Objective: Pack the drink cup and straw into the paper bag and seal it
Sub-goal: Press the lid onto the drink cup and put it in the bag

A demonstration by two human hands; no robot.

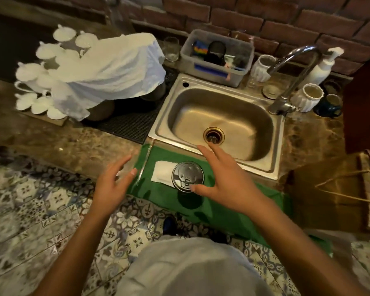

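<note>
The drink cup (187,176), seen from above with its clear lid on, stands on a green cloth (218,208) spread over the front edge of the tabletop (73,144). Under the cup's left side lies a white napkin (163,173). Left of the cup, a thin clear straw (145,162) lies on the cloth, running away from the person.

The right hand (224,178) hovers with fingers spread, just right of the cup; its thumb tip sits at the lid's near rim, though whether it touches is unclear. The left hand (113,182) is open too, fingers apart, left of the cup and beyond the straw, holding nothing.

Well to the right of the cup, the brown paper bag (338,195) lies on the tabletop, its twine handles showing. Behind the cup is a steel sink (220,122) with a curved tap (293,67) at its right rear corner.
</note>
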